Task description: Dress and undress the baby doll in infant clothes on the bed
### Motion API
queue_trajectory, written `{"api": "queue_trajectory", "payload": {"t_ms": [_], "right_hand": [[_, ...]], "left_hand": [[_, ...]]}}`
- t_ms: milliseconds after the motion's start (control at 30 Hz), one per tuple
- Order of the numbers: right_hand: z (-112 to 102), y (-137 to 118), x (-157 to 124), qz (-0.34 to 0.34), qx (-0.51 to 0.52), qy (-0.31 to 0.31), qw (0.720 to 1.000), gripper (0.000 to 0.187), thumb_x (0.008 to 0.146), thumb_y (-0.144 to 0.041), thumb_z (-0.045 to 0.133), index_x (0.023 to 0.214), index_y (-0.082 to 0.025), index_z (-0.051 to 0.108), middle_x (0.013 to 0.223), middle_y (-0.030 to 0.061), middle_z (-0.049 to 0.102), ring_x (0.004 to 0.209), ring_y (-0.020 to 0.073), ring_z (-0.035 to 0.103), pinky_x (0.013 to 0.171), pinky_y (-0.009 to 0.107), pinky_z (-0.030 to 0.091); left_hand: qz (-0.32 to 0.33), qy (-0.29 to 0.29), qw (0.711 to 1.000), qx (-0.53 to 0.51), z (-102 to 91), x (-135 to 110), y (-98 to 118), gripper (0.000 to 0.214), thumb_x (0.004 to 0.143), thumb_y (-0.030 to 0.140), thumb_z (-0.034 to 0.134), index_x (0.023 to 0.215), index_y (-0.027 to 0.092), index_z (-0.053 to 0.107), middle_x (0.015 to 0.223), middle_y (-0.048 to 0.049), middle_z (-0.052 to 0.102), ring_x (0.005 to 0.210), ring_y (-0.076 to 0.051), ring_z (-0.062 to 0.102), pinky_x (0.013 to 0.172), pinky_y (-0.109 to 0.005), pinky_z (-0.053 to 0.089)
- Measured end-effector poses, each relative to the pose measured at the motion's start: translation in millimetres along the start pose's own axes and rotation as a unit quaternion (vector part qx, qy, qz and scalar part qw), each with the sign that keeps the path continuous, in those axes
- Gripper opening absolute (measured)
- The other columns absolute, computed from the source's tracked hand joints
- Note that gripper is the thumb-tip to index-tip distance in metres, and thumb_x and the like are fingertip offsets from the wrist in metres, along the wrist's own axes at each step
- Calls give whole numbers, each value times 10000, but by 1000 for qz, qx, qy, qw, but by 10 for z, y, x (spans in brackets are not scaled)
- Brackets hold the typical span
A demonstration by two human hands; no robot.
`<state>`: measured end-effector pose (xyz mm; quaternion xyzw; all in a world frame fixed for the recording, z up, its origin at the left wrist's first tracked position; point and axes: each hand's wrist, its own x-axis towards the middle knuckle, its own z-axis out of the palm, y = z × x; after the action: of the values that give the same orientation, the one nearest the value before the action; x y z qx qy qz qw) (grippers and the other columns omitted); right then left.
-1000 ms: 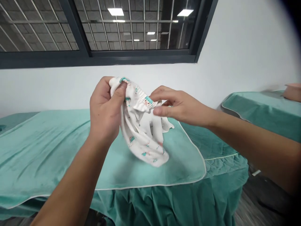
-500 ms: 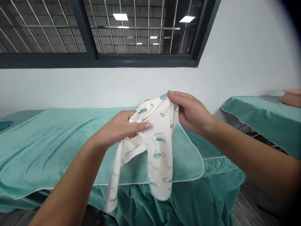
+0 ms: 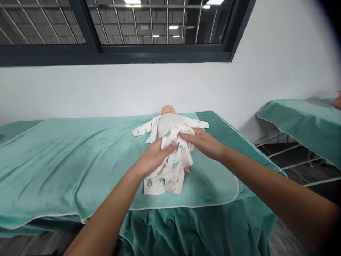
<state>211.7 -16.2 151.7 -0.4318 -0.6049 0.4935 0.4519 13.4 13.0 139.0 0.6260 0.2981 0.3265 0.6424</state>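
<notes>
A pair of white printed baby pants (image 3: 174, 165) hangs bunched between my two hands. My left hand (image 3: 157, 156) is closed on the left side of the cloth, thumb on top. On the other side, my right hand (image 3: 201, 140) pinches the upper part. Behind the pants a baby doll (image 3: 168, 109) lies on its back, head toward the wall. It wears a white printed top (image 3: 145, 128), its sleeves spread out and its front open over a plain pale layer. The pants hide most of the doll's lower body; a bit of a foot (image 3: 187, 169) shows at their right edge.
A light green blanket (image 3: 66, 156) with white piping covers the bed, over a darker green cover (image 3: 207, 227). To the right stands another green-draped bed (image 3: 306, 117) on a metal frame, with a pink object (image 3: 337, 101) at its edge. Behind are a white wall and a barred window (image 3: 160, 28).
The pants have come down lower and are more gathered, their legs near the bed. Both hands still hold them. The view has tilted down, and the doll shows behind the cloth.
</notes>
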Motion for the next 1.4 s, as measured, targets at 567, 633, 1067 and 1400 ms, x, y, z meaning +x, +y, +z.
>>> {"api": "queue_trajectory", "payload": {"t_ms": [567, 633, 1067, 1400], "right_hand": [[6, 685, -85, 88, 157, -9, 984, 351, 783, -416, 757, 1053, -193, 738, 916, 34, 764, 841, 224, 693, 794, 347, 513], [-25, 695, -41, 74, 226, 72, 969, 346, 768, -372, 758, 1070, -204, 732, 907, 37, 772, 844, 229, 702, 779, 339, 522], [38, 767, -399, 131, 227, 6, 965, 459, 776, -360, 799, 1178, -164, 694, 1031, 85, 753, 835, 199, 687, 724, 290, 499], [267, 1045, -855, 226, 311, 164, 909, 391, 823, -408, 734, 1129, -169, 684, 933, 82, 760, 822, 232, 709, 682, 310, 536]], "left_hand": [[-76, 0, 988, -137, -43, 142, -520, 432, 748, 441, 786, 1072, 162, 721, 934, -79, 765, 799, -211, 711, 742, -302, 546], [-95, -52, 988, -106, -48, 110, -542, 444, 733, 419, 804, 1084, 161, 723, 967, -85, 760, 856, -222, 708, 778, -307, 539], [-12, 79, 977, -197, 125, 213, -577, 390, 733, 374, 798, 1039, 175, 659, 944, -58, 730, 816, -200, 687, 753, -296, 532], [-70, -22, 944, 321, 207, 286, -546, 252, 849, 414, 566, 906, 186, 660, 932, -62, 730, 846, -238, 654, 689, -302, 451]]}}
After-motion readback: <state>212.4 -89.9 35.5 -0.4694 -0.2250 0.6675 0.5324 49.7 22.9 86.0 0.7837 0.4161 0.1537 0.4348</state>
